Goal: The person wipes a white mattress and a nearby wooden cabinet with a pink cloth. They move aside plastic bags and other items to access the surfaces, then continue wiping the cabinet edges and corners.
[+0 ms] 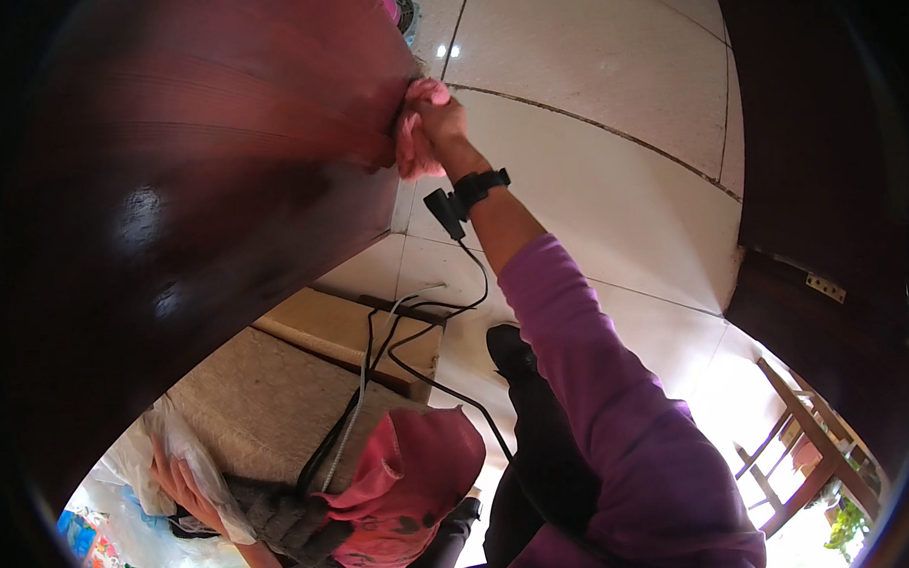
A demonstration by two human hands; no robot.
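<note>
My right hand (443, 123) grips a bunched pink cloth (418, 146) and presses it against the edge of a glossy reddish-brown panel (254, 133), seemingly wood. Around the right wrist is a black strap with a small black device (444, 213) and a cable. At the lower left, my left hand (182, 477) is among folds of a translucent plastic bag (198, 458); its grip is partly hidden. Beside it lies a dark grey glove-like item (282, 515). Pink fabric with dark print (401, 481) hangs near my body.
Black and white cables (367, 355) run over a tan padded slab (271, 403) and a pale box-like piece (381, 331). Light floor tiles (585, 152) spread beyond. A dark wooden panel with a hinge (826, 287) stands right, near a wooden frame (805, 444). Colourful bags (103, 552) lie lower left.
</note>
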